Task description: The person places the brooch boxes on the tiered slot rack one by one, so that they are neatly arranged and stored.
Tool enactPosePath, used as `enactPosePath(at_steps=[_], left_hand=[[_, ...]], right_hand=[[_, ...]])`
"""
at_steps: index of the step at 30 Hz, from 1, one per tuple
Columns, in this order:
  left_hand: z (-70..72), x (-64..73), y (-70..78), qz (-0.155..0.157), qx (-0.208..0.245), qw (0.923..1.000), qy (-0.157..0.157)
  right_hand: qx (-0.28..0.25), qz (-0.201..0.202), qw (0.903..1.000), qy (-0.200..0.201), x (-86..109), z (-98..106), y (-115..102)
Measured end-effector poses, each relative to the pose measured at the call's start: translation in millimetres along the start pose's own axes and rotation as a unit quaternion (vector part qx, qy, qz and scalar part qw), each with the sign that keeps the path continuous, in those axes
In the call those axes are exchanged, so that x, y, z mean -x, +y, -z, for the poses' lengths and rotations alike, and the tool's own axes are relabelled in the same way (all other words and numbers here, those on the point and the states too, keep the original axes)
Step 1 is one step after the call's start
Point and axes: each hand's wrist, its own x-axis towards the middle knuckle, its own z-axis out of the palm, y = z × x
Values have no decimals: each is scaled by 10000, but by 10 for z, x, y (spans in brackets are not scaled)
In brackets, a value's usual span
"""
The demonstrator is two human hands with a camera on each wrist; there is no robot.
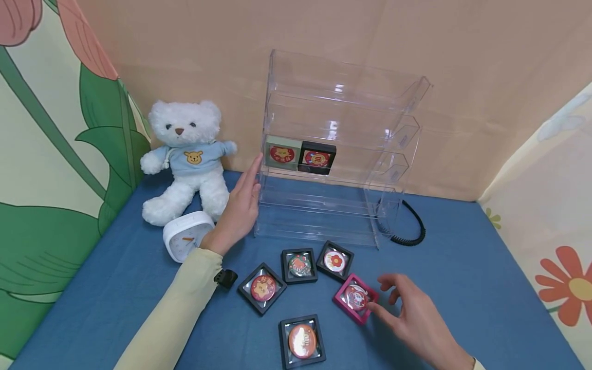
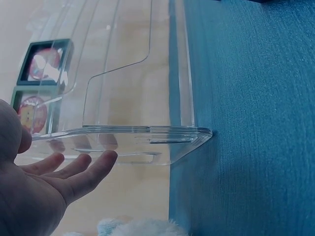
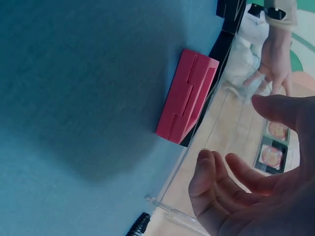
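Observation:
My left hand [image 1: 239,208] lies along the left side of a clear acrylic tiered display rack [image 1: 319,198], its fingers extended at the panel. In the left wrist view the fingers [image 2: 91,174] are spread against the rack's edge. My right hand [image 1: 411,316] hovers beside a pink-framed badge case [image 1: 356,299], thumb and fingers apart around its right corner. The right wrist view shows a gap between that hand and the pink case [image 3: 188,97]. On one rack tier stand a pale green badge case [image 1: 281,153] and a black one [image 1: 317,158], side by side.
Black badge cases lie on the blue cloth [image 1: 222,334]: one near left [image 1: 262,289], two behind [image 1: 299,265] and one in front [image 1: 302,341]. A white teddy bear [image 1: 187,154] and a white clock [image 1: 188,235] sit left of the rack. A black coiled cord [image 1: 416,234] lies right.

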Motion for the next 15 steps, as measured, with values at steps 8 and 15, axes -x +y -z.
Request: enactPosePath(at_steps=[8, 15], left_hand=[[1, 3, 0, 11, 1, 10000, 15], [-4, -2, -5, 23, -16, 10000, 28]], right_hand=[[18, -693, 9941, -829, 32, -55, 72], [72, -873, 9908, -1034, 35, -137, 103]])
